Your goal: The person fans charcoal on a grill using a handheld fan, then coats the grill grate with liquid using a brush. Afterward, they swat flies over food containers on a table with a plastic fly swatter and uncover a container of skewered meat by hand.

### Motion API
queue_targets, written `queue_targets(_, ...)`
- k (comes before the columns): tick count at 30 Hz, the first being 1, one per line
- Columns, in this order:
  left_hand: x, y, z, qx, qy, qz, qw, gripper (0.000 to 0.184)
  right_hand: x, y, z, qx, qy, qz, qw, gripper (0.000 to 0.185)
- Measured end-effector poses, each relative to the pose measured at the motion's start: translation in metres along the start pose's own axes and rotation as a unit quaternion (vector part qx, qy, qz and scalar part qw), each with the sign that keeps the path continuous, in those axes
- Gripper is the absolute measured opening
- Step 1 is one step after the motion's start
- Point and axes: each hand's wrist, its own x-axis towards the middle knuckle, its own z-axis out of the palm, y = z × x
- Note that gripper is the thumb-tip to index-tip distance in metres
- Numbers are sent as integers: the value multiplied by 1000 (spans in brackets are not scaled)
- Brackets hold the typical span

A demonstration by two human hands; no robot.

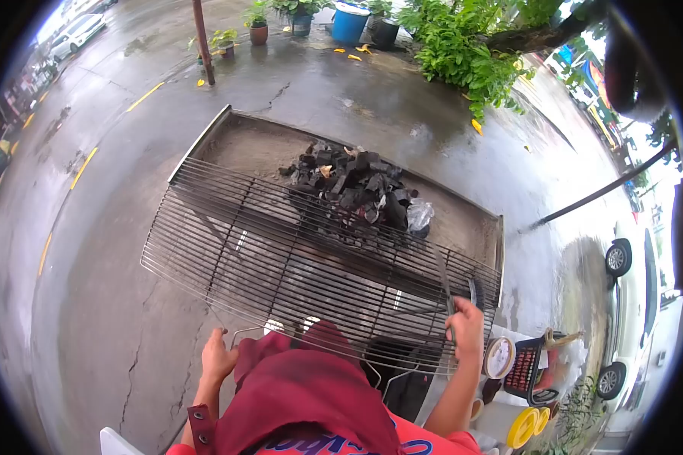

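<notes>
The wet pavement (91,280) is the largest thing here; its shine suggests that a foot or a stand leg could slip on it. On it is the long charcoal grill (254,148), its bed of ash showing on the far left and right. The wire rack (289,262) lies across the grill's near side and reaches well out toward the person. With so much of it past the near rim, I judge that a downward push on the near edge could tip it or slide it off.

The heap of charcoal (357,178) is piled near the middle, partly under the rack's bars. A bump from the rack could roll lumps and stir up ash. At the near right, the black basket (525,368) and the tub with a yellow lid (523,427) are close enough for a swinging elbow to knock. A crumpled clear plastic bag (420,215) touches the right side of the heap; any heat there could melt it.

The right hand (467,326) is closed around a long thin metal tool (442,277) over the rack's right end; the tool could catch between bars and jerk the rack. The left hand (218,356) is beside the rack's near left edge, fingers curled; whether it grips anything, I cannot tell.
</notes>
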Motion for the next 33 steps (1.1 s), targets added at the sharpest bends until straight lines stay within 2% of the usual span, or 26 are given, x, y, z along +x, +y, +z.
queue_targets(3, 1, -8, 6, 15, 14, 18, 1000, 44, 23, -15, 14, 132, -133, -86, 978, 34)
queue_targets(6, -1, -8, 4, 8, 22, 30, 999, 45, 57, -22, 37, 80, -173, -166, 968, 34)
queue_targets(9, -7, -1, -2, 6, 10, 9, 1000, 39, 96, -35, 55, -60, -127, -200, 970, 32)
queue_targets(12, -10, -2, 2, 14, 30, -5, 999, 34, 135, -48, 62, -148, -99, -226, 958, 33)
queue_targets(14, -8, -5, 6, 32, 52, 7, 998, 32, 149, -66, 63, -187, -99, -281, 936, 35)
queue_targets(15, -9, -7, 8, 42, 61, 11, 997, 31, 155, -72, 62, -206, -99, -307, 924, 36)
queue_targets(18, -10, -5, 6, 56, 51, 10, 997, 32, 172, -83, 60, -265, -88, -483, 830, 37)
queue_targets(24, -11, -14, 8, 54, 21, -10, 998, 31, 173, -68, 56, -359, -157, -405, 826, 34)
queue_targets(28, -11, -8, -1, 57, 13, 2, 998, 31, 170, -58, 51, -362, -177, -362, 841, 33)
queue_targets(31, -12, -1, -8, 49, 1, -9, 999, 31, 173, -67, 39, -313, -133, -416, 843, 32)
queue_targets(33, -12, 1, -10, 49, -8, -17, 999, 31, 181, -71, 50, -342, -124, -417, 833, 31)
